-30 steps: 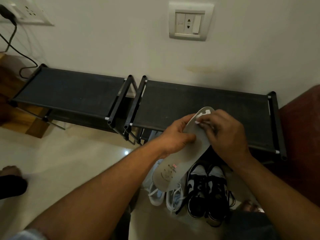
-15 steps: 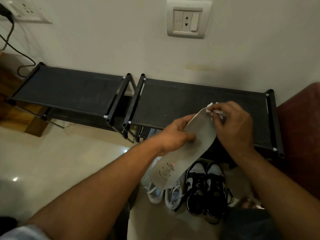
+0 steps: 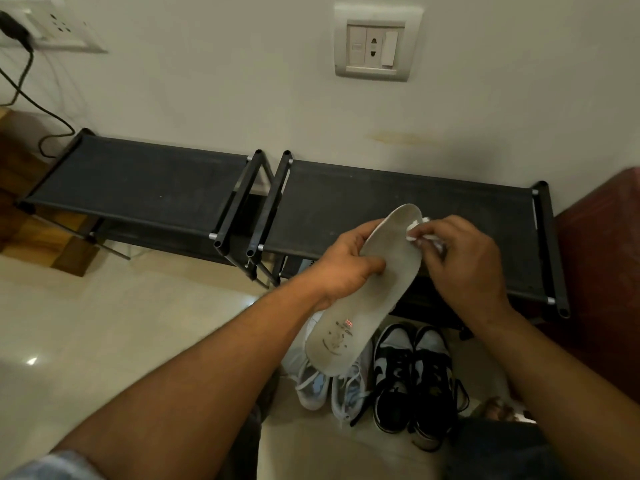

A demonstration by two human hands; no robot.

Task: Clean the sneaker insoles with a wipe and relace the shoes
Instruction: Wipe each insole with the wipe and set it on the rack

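Note:
My left hand [image 3: 344, 265] grips a grey insole [image 3: 374, 296] by its left edge, thumb across the top face, toe end pointing up and away. A small logo is printed near its heel. My right hand [image 3: 460, 258] pinches a crumpled white wipe [image 3: 415, 232] against the insole's right edge near the toe. On the floor below lie a pair of white sneakers [image 3: 332, 386] with loose laces, partly hidden by the insole. Beside them on the right stands a black-and-white pair [image 3: 412, 372].
Two low black shoe racks [image 3: 138, 181] [image 3: 450, 209] stand side by side against the white wall. A wall socket [image 3: 375, 43] sits above, and a plugged cable [image 3: 31, 98] hangs at left. A dark red surface [image 3: 609, 258] is at right. Pale tiled floor [image 3: 104, 323] spreads left.
My right hand with the wipe slid up the insole from its upper middle to the toe end, and now rests at the right edge just below the toe. My left hand kept its grip.

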